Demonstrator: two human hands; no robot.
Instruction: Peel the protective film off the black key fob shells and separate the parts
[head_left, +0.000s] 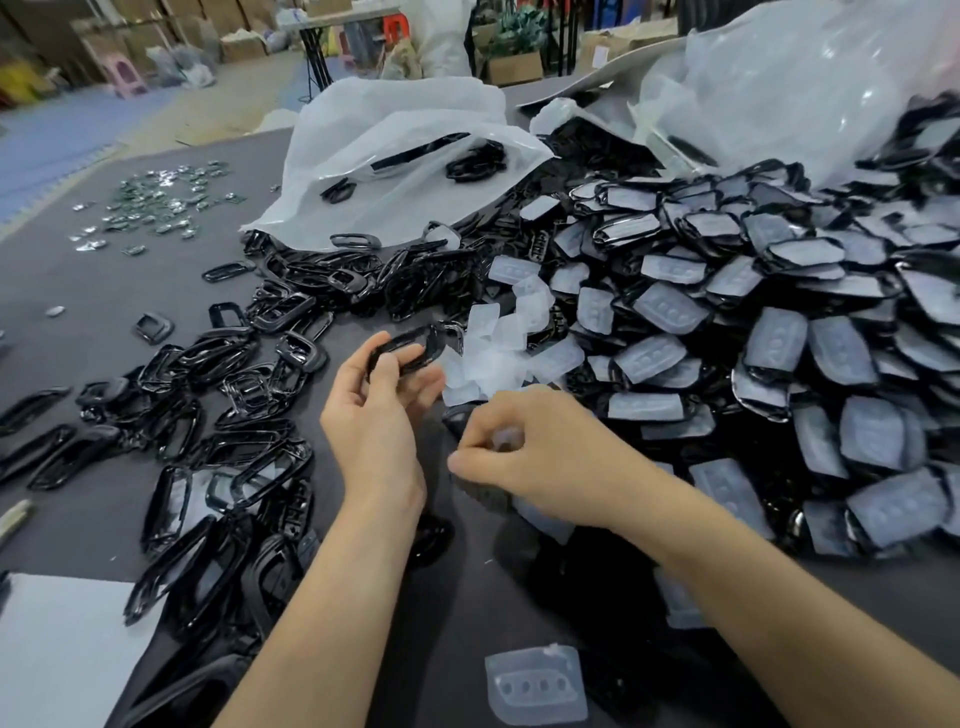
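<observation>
Centrally in the head view, the two hands are close together but apart above the dark tabletop (78, 291). The left hand (382, 405) grips a glossy black frame (402, 348), thumb on its near side and fingers curled round the far side, holding it tilted above the tabletop. The right hand (524, 452) is just to its right and lower, fingers curled tight, pinching a small pale film (506, 436) between the fingertips. A dark shell (480, 493) lies blurred under this hand; whether the hand also grips it, I cannot tell.

Just beyond the hands lies a small heap of loose films (498, 353). To the right, a large pile of covered shells (779, 364) slopes up toward a clear sack (805, 78). To the left, bare black frames (234, 441) spread over the tabletop, reaching back to a crumpled white bag (395, 171) with a few black parts showing through it. One flat film piece (537, 683) with four holes rests near the bottom edge, between the forearms. A white sheet (57, 649) sits at the lower left corner, and silvery bits (156, 202) are scattered on the far left.
</observation>
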